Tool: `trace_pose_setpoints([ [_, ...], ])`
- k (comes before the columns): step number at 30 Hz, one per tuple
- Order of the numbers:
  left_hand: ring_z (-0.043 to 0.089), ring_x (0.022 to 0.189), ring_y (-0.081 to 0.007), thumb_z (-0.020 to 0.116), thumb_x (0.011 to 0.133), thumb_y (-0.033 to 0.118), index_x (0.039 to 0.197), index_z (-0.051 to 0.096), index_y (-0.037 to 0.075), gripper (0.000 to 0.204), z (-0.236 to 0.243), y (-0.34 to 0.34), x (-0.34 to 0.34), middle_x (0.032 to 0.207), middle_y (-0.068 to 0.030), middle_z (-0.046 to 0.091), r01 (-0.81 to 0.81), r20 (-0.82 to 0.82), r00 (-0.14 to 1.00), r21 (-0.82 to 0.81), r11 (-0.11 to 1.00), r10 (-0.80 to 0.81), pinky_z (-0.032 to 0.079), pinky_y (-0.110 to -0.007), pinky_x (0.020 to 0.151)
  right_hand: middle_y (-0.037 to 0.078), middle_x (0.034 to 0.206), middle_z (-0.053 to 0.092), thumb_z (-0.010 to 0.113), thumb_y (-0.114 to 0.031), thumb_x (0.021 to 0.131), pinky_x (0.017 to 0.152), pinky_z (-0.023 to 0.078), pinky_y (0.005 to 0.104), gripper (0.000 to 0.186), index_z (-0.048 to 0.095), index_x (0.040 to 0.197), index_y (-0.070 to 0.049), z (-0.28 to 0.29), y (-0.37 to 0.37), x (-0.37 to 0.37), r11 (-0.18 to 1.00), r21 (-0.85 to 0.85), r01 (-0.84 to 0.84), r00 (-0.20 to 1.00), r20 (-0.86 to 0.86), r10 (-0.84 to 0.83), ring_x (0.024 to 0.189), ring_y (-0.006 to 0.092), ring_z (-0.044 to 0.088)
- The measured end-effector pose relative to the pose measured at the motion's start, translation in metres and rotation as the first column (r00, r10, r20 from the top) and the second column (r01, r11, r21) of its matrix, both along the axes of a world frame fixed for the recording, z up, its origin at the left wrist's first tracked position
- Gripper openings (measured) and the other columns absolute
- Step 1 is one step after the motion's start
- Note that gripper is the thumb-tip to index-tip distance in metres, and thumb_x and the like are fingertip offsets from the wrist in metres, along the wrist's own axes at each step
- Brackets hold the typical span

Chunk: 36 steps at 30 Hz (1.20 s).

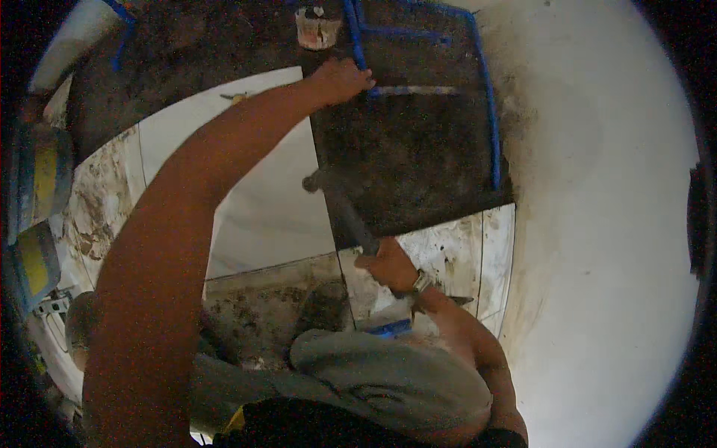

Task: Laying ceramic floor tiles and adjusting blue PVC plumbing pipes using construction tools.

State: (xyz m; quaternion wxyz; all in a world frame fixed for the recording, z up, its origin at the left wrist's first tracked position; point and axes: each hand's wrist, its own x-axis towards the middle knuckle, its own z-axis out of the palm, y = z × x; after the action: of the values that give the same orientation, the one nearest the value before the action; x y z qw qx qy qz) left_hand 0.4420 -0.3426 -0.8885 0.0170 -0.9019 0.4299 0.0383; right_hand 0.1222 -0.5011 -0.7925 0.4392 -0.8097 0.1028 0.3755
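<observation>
My left hand (342, 81) reaches far out over the dark floor, its fingers closed at the blue tube (357, 48) beside the far corner of a large white tile (272, 216). Nearer, my right hand (392, 265) grips the grey handle of a hammer (347, 216). Motion blurs this tool; its small dark head hangs by the tile's right edge. A dirt-smeared white tile (448, 257) lies under and beside the right hand. On the large tile, past my left forearm, is a small tool with a yellowish part (237, 98).
A stained white bucket (317, 30) stands at the far side. More blue tubing (491, 112) runs over the dark floor toward the white wall (597, 224) at right. Bags with yellow stripes (45, 183) stand at left. A blue object (390, 328) lies by my knee.
</observation>
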Motion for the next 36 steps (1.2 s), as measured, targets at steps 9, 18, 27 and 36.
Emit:
trace_pose_setpoints([
  [9,0.050,0.117,-0.0356,0.037,0.095,0.019,0.140,0.037,0.027,0.045,0.018,-0.009,0.005,0.139,-0.0081,0.044,-0.037,-0.150,0.986,0.201,0.979,0.068,0.037,-0.057,0.097,0.006,0.050,0.053,0.069,-0.022,0.072,0.037,0.041,0.0319,0.028,0.053,0.058,-0.003,-0.023,-0.021,0.018,0.805,-0.431,-0.409,0.471,0.655,0.590,0.037,0.0144,0.048],
  [18,0.061,0.097,-0.0339,0.053,0.088,0.019,0.131,0.047,0.021,0.044,0.044,0.037,-0.017,0.104,-0.0106,0.063,-0.039,-0.064,0.998,-0.175,0.984,0.028,0.047,-0.051,0.083,0.010,0.057,0.060,0.072,-0.023,0.072,0.052,0.047,0.0347,0.030,0.061,0.079,0.004,0.035,-0.036,0.048,0.955,-0.185,0.231,0.911,0.384,-0.146,0.052,0.0187,0.057],
  [27,0.062,0.085,-0.0310,0.061,0.085,0.020,0.094,0.063,0.003,0.019,0.136,0.260,-0.132,0.094,-0.0165,0.062,-0.382,-0.401,0.866,-0.147,0.912,0.298,0.051,-0.042,0.071,0.016,0.072,0.064,0.074,-0.026,0.072,0.059,0.050,0.0383,0.034,0.063,0.092,0.000,0.035,0.027,0.026,0.914,-0.377,-0.148,0.756,0.553,0.350,0.064,0.0314,0.064],
  [36,0.050,0.113,-0.0340,0.058,0.088,0.019,0.130,0.046,0.010,0.045,0.154,0.316,-0.302,0.125,-0.0165,0.050,-0.379,-0.310,0.920,-0.556,0.740,0.239,0.042,-0.044,0.094,0.012,0.082,0.059,0.066,-0.020,0.076,0.063,0.050,0.0431,0.025,0.060,0.097,-0.009,0.089,0.128,0.044,0.599,-0.634,-0.489,0.325,0.505,0.800,0.075,0.0316,0.061],
])
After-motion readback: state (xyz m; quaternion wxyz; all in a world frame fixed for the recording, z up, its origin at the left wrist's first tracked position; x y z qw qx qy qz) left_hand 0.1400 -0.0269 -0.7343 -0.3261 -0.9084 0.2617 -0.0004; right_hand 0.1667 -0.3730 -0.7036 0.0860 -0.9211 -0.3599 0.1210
